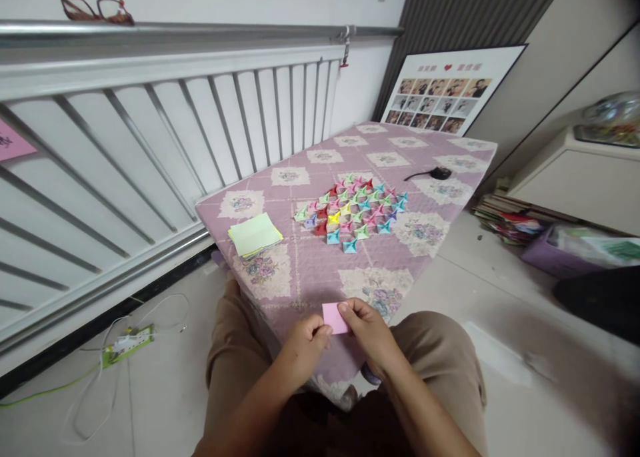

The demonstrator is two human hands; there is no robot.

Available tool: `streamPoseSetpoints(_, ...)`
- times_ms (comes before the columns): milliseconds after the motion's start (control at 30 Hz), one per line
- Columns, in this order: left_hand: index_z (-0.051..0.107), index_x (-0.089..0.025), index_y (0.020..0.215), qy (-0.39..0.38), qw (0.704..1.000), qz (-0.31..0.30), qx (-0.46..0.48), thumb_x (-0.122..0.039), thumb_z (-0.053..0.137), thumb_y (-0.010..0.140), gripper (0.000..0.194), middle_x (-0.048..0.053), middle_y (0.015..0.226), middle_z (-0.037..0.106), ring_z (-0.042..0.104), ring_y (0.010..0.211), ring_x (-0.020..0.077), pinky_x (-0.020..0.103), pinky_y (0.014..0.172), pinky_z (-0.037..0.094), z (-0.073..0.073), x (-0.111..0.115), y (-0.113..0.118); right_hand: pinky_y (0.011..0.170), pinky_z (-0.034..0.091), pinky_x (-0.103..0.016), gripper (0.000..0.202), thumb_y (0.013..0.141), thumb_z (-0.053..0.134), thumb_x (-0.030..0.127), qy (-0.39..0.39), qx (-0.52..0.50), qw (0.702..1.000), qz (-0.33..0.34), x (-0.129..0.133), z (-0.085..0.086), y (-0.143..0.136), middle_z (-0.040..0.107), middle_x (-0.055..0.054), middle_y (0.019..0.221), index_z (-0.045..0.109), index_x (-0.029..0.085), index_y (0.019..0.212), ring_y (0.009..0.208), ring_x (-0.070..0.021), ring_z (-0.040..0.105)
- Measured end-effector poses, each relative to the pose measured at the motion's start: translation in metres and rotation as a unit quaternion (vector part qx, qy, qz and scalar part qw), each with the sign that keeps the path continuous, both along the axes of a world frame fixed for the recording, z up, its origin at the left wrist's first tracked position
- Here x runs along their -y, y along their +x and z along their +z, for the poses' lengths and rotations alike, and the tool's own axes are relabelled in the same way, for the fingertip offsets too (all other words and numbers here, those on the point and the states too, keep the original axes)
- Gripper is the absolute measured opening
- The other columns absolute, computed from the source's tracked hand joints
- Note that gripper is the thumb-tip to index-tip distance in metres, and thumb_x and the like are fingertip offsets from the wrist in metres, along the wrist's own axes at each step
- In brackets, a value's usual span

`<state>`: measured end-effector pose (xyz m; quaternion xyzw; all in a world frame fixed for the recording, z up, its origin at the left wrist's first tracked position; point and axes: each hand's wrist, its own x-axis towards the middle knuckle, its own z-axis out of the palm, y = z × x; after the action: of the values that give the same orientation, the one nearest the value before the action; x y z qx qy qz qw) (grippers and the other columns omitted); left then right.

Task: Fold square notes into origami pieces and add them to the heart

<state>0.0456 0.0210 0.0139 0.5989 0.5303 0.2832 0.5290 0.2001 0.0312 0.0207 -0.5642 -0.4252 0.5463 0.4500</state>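
Note:
A small pink paper square (335, 318) is held between both hands over the near corner of the table. My left hand (307, 343) pinches its left edge, thumb against the paper. On the opposite side, my right hand (367, 327) grips the upper right corner between thumb and fingers. Beyond them, folded paper pieces (346, 209) in red, pink, green, blue, yellow and purple stand in rows on the cloth. A stack of light green and yellow paper sheets (255, 235) lies at the table's left side.
The patterned purple tablecloth (310, 270) covers the table. A black object with a short cable (440, 173) rests at the far right. White railings (200, 123) run along the left, and a photo board (450, 90) leans behind. A power strip (129, 345) is on the floor.

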Motion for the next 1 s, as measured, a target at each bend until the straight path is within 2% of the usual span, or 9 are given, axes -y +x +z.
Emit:
streamPoseSetpoints(100,0.054,-0.017,0.071,-0.013,1.0,0.024,0.012,-0.028,0.046,0.085,0.02,-0.002,0.064,0.056,0.048,0.057,0.0109,0.023,0.058,0.036,-0.008,-0.004,0.01,0.051,0.029,-0.024,0.039,0.07,0.066,0.057,-0.01,-0.023,1.0,0.003,-0.01,-0.004,0.008,0.045,0.006,0.056,0.056,0.019,0.069,0.052,-0.0091,0.035)
streamPoseSetpoints(233,0.053,-0.017,0.069,-0.03,0.997,0.068,0.018,-0.03,0.044,0.087,0.024,-0.002,0.064,0.055,0.044,0.054,0.0099,0.023,0.054,0.033,-0.016,-0.01,0.028,0.052,0.032,-0.023,0.041,0.067,0.069,0.052,-0.015,-0.044,0.999,0.003,-0.023,-0.007,0.021,0.053,0.005,0.065,0.06,0.02,0.09,0.054,-0.0094,0.041)
streamPoseSetpoints(300,0.053,-0.017,0.07,-0.034,0.996,0.077,0.017,-0.031,0.044,0.087,0.025,-0.001,0.065,0.056,0.044,0.055,0.01,0.023,0.054,0.033,-0.019,-0.011,0.036,0.052,0.032,-0.024,0.038,0.069,0.067,0.05,-0.013,-0.024,0.999,0.018,-0.029,-0.009,0.028,0.054,0.005,0.065,0.06,0.019,0.089,0.054,-0.0095,0.042)
streamPoseSetpoints(467,0.06,-0.018,0.086,-0.053,0.998,0.036,-0.001,-0.029,0.046,0.085,0.017,-0.001,0.073,0.062,0.047,0.055,0.011,0.024,0.054,0.036,-0.026,-0.021,0.039,0.059,0.039,-0.026,0.026,0.073,0.06,0.044,0.014,0.048,0.998,0.045,-0.043,-0.022,0.045,0.058,0.002,0.066,0.061,0.019,0.08,0.06,-0.0123,0.049)
streamPoseSetpoints(533,0.06,-0.019,0.094,-0.021,0.999,0.045,-0.018,-0.026,0.047,0.084,0.018,0.0,0.08,0.063,0.054,0.064,0.0131,0.025,0.06,0.04,-0.026,-0.03,0.032,0.06,0.04,-0.026,0.024,0.073,0.058,0.042,0.02,0.085,0.994,0.059,-0.048,-0.027,0.05,0.058,0.002,0.066,0.061,0.019,0.078,0.061,-0.0132,0.051)
streamPoseSetpoints(633,0.056,-0.019,0.109,0.064,0.99,0.086,-0.09,-0.023,0.052,0.082,0.027,0.003,0.096,0.064,0.058,0.086,0.0164,0.029,0.079,0.043,-0.023,-0.047,0.024,0.059,0.04,-0.026,0.021,0.076,0.055,0.041,0.04,0.138,0.987,0.072,-0.051,-0.033,0.053,0.058,0.002,0.065,0.061,0.02,0.077,0.061,-0.0137,0.051)
streamPoseSetpoints(733,0.059,-0.02,0.1,0.115,0.979,0.016,-0.165,-0.019,0.054,0.081,0.02,0.003,0.1,0.063,0.057,0.093,0.0172,0.031,0.085,0.042,-0.018,-0.06,0.025,0.059,0.04,-0.026,0.019,0.079,0.051,0.037,0.072,0.187,0.976,0.081,-0.051,-0.037,0.051,0.058,0.001,0.065,0.061,0.021,0.079,0.061,-0.0143,0.052)
streamPoseSetpoints(867,0.061,-0.02,0.094,0.164,0.953,-0.081,-0.24,-0.019,0.052,0.084,0.013,0.003,0.096,0.061,0.055,0.091,0.0174,0.03,0.081,0.041,-0.016,-0.066,0.034,0.067,0.042,-0.028,0.017,0.083,0.047,0.029,0.142,0.314,0.935,0.087,-0.049,-0.041,0.048,0.063,-0.002,0.075,0.062,0.021,0.085,0.07,-0.0169,0.057)
streamPoseSetpoints(1000,0.061,-0.019,0.096,0.185,0.933,-0.105,-0.289,-0.021,0.054,0.085,0.013,0.004,0.098,0.059,0.053,0.093,0.0184,0.03,0.082,0.04,-0.015,-0.067,0.038,0.073,0.042,-0.031,0.016,0.087,0.047,0.025,0.22,0.445,0.865,0.066,-0.047,-0.045,0.052,0.063,-0.007,0.084,0.063,0.02,0.09,0.082,-0.0206,0.057)
